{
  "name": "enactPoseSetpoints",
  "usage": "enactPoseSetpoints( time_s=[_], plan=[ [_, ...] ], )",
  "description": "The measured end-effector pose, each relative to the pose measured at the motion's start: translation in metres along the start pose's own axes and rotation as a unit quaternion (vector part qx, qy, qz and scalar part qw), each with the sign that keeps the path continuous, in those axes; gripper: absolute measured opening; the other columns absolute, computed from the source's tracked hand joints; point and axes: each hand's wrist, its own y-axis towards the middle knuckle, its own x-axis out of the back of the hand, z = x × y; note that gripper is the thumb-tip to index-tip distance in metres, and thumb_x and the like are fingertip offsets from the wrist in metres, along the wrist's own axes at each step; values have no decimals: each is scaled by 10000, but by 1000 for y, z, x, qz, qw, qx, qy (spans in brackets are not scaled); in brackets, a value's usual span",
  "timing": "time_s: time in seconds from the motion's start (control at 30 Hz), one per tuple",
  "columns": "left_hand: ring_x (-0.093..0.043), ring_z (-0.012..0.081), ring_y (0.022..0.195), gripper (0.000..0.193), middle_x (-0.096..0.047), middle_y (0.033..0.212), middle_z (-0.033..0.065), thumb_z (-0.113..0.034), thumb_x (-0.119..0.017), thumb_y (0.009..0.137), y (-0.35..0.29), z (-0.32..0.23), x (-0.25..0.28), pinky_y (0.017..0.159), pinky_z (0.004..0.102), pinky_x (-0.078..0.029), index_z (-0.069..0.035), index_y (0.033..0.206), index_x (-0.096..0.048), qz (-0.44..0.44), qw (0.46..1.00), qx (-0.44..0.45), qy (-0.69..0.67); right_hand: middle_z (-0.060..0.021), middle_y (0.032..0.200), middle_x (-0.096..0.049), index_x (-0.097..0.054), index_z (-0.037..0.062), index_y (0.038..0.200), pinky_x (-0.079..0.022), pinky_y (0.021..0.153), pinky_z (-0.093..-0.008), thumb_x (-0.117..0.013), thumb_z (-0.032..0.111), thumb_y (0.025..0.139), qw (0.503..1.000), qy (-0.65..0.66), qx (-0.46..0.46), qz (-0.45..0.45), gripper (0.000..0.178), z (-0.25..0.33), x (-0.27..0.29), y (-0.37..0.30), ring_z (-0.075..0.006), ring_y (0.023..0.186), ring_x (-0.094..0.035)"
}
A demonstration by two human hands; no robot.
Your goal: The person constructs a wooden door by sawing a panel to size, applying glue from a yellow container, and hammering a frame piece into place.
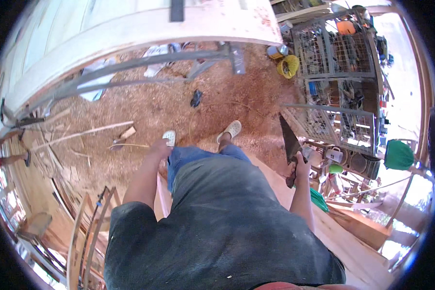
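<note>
In my right hand point(302, 166) is a handsaw point(289, 137). My fingers are wrapped round its dark handle, and the tapering blade points forward, away from me. My left hand point(162, 147) hangs beside the left thigh of my blue jeans point(186, 157), close to the cloth. Its fingers are too small and blurred to show whether they are closed. A thin curved strip of wood point(130, 145) appears on the ground just left of that hand.
A pale panelled door point(130, 31) lies across a grey metal frame ahead. Wire-mesh shelving point(336, 53) full of items stands at right, with a yellow basket point(288, 66) beside it. Wood offcuts point(77, 133) litter the sawdust floor. Another person's legs point(12, 158) show at far left.
</note>
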Motion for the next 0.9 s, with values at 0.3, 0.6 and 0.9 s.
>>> enactPoseSetpoints(
  time_s=[0.3,0.6,0.9],
  plan=[
    [-453,432,1467,595,-483,1577,249,-377,-577,1022,101,-389,220,1201,573,-360,-59,1521,-517,-552,824,-119,42,7,647,-578,-692,79,919,-423,428,-314,-761,299,968,999,3,15,50,235,-38,40,210,-131,463,-534],
    [-360,509,1484,765,-380,1599,311,-542,-518,1026,305,-525,245,1213,650,-273,-18,1569,-400,-505,822,127,232,-12,668,-582,-687,36,1010,-444,445,-305,-715,268,1000,981,86,-5,175,234,35,132,322,-116,499,-534],
    [-416,384,1517,534,-488,1608,170,-450,-575,1036,258,-806,195,1255,548,-317,-211,1513,-575,-404,841,-359,14,-28,685,-551,-610,82,1049,-447,490,-304,-513,649,1055,960,148,232,54,576,104,147,421,-154,523,-522]
  ],
)
